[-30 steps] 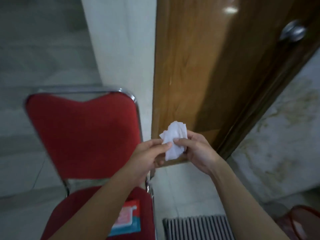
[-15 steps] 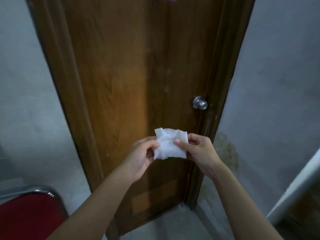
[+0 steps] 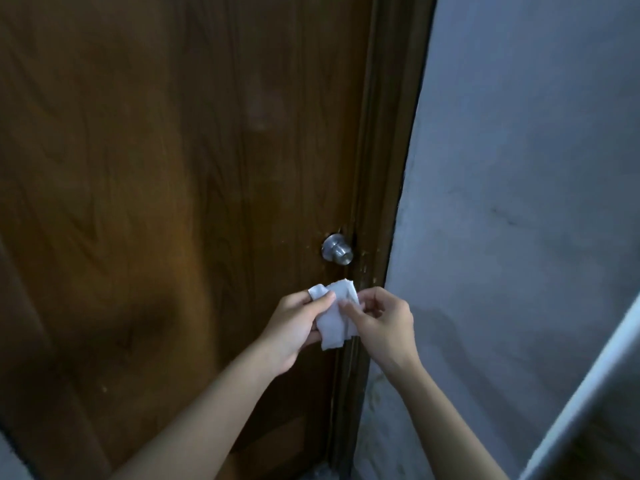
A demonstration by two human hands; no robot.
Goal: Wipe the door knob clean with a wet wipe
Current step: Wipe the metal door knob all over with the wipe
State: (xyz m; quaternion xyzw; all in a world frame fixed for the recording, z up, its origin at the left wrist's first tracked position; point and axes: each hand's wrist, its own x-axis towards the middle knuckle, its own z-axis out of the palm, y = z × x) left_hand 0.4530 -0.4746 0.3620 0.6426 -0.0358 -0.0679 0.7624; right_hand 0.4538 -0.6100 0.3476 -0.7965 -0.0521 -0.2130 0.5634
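Brown door (image 3: pixel 173 202); both hands pinch wet wipe (image 3: pixel 334 315) upright below knob (image 3: pixel 337 252).

The scene is dim, with a cool bluish cast on the wall (image 3: pixel 519 168) and a warmer brown glow on the door (image 3: pixel 156 168). The door is brightest in a band through its middle and darkens toward the upper left and lower corners. A soft shadow of the arms falls on the door at lower left. The knob (image 3: pixel 337 252) carries a small pale glint. The wipe (image 3: pixel 334 315) is the brightest thing, nearly blown out, its folds hard to read. Detail is soft throughout, grainy in the dark areas. Straight edges such as the door frame (image 3: pixel 388 168) lean and bow from wide-angle distortion.
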